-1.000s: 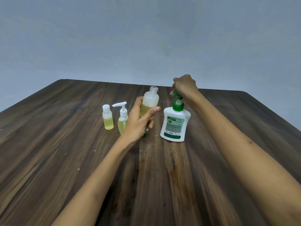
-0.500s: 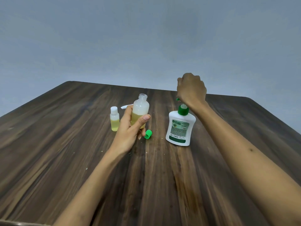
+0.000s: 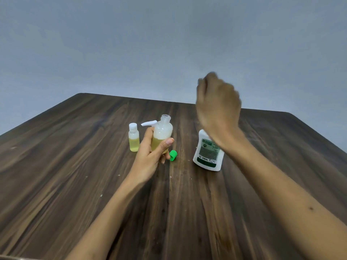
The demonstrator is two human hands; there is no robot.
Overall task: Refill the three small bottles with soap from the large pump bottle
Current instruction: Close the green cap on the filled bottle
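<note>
My left hand (image 3: 150,158) grips a small uncapped bottle (image 3: 163,131), upright and about half full of yellow soap. Its green cap (image 3: 173,155) lies on the table just right of that hand. A small white-capped bottle (image 3: 133,138) stands to the left. Behind my left hand only the white pump head of a small pump bottle (image 3: 149,123) shows. The large white pump bottle (image 3: 207,155) stands at the right. My right hand (image 3: 217,104), blurred and curled, hovers over its top, and my wrist hides the pump.
Everything stands on a dark wooden table (image 3: 75,166) against a plain grey wall. Small pale crumbs dot the wood near the bottles. The table's far edge runs just behind the bottles.
My right hand has risen above the large bottle's top and now covers its green pump. My left hand has drawn the open bottle away from the spout, uncovering the green cap.
</note>
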